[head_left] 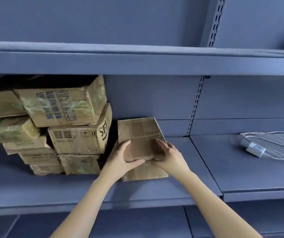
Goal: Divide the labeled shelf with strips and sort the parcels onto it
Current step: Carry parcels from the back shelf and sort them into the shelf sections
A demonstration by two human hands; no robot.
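Grey metal shelf, empty level above. Parcel stack fills the left end, packed tight and leaning. Both hands are clamped on one flat cardboard parcel: left hand curls round its near-left edge, right hand round the near-right. It sits tilted, far end up against the back panel, apparently atop another box, just right of the stack, probably to start a separate group. No divider strips visible. White charger and cable lie on the next bay, well apart.
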